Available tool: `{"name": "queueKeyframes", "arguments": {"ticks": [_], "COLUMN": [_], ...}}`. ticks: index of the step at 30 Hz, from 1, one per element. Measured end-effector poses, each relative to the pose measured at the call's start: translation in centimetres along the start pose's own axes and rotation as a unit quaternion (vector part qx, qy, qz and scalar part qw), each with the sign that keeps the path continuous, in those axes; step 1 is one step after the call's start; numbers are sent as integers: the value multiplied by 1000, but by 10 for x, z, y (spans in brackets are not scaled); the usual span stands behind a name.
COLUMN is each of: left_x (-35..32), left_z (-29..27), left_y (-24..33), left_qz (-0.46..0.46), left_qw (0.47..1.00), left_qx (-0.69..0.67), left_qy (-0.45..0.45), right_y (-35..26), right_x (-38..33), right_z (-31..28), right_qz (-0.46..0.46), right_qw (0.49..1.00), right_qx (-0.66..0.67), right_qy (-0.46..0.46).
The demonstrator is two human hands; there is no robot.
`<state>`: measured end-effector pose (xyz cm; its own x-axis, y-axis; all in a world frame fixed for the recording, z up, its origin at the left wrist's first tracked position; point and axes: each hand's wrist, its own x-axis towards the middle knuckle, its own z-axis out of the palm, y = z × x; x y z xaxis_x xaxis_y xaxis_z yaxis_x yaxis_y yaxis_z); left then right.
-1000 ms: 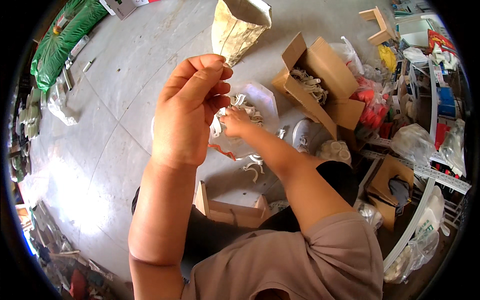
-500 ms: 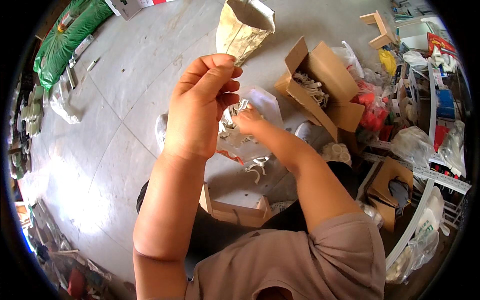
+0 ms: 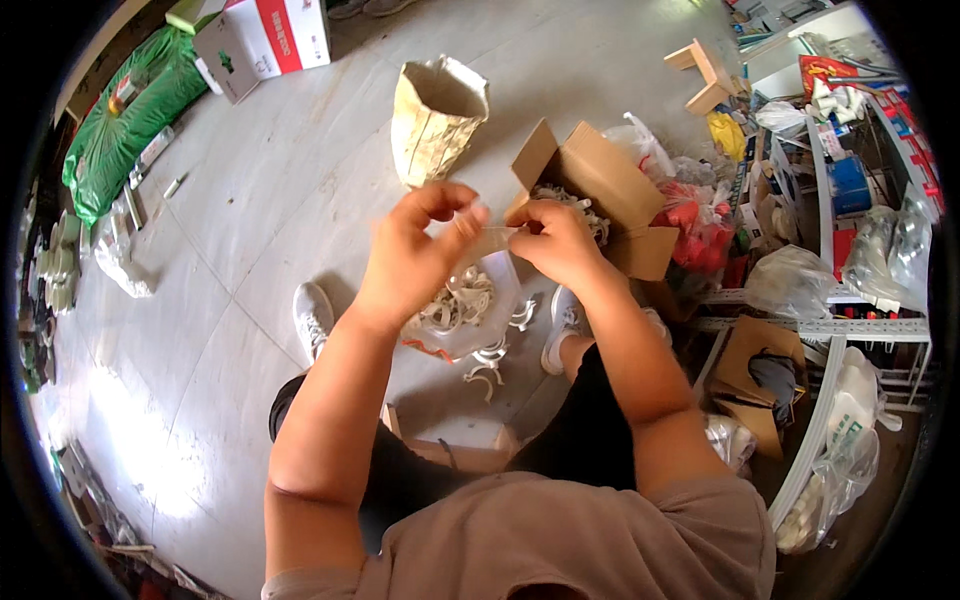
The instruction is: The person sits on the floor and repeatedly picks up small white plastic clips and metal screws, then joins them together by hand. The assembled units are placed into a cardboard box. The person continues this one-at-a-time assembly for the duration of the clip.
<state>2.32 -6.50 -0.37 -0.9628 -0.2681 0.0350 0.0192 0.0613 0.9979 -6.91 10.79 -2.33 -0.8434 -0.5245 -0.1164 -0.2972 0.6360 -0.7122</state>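
My left hand (image 3: pixel 425 255) is raised in front of me, fingers curled and thumb tip smeared by motion. Opposite it, my right hand (image 3: pixel 558 240) pinches with thumb and forefinger. A thin, pale, see-through edge (image 3: pixel 500 229) stretches between the two sets of fingertips; I cannot make out what it belongs to. Below the hands, a clear plastic bag (image 3: pixel 505 282) with an orange-red edge lies on the floor between my shoes. White curved plastic clips (image 3: pixel 462 302) fill it. Several loose clips (image 3: pixel 487 376) lie beside it.
A cardboard box (image 3: pixel 610 180) holding more white pieces stands open at right. Beyond the bag is a tan paper sack (image 3: pixel 432 125). Metal shelving (image 3: pixel 860 327) with bagged goods lines the right. A green sack (image 3: pixel 140 115) lies far left. A low wooden stool (image 3: pixel 460 455) sits beneath me.
My right hand has come up out of the bag of clips to meet my left hand. The left hand has moved lower. The view has shifted, showing more of the floor ahead.
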Motion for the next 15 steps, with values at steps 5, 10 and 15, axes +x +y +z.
{"name": "queueKeyframes", "arguments": {"ticks": [5, 10, 15], "left_x": [-16, -6, 4], "left_z": [25, 35, 39], "left_y": [2, -8, -5], "left_qz": [204, 136, -26], "left_qw": [932, 955, 995], "left_qx": [293, 257, 79], "left_qy": [-69, -58, -47], "right_y": [-14, -4, 13], "right_x": [-14, -15, -14], "right_z": [-31, -41, -55], "right_qz": [59, -1, -9], "right_qw": [995, 996, 973], "right_qx": [33, 38, 213], "right_qy": [67, 86, 91]}}
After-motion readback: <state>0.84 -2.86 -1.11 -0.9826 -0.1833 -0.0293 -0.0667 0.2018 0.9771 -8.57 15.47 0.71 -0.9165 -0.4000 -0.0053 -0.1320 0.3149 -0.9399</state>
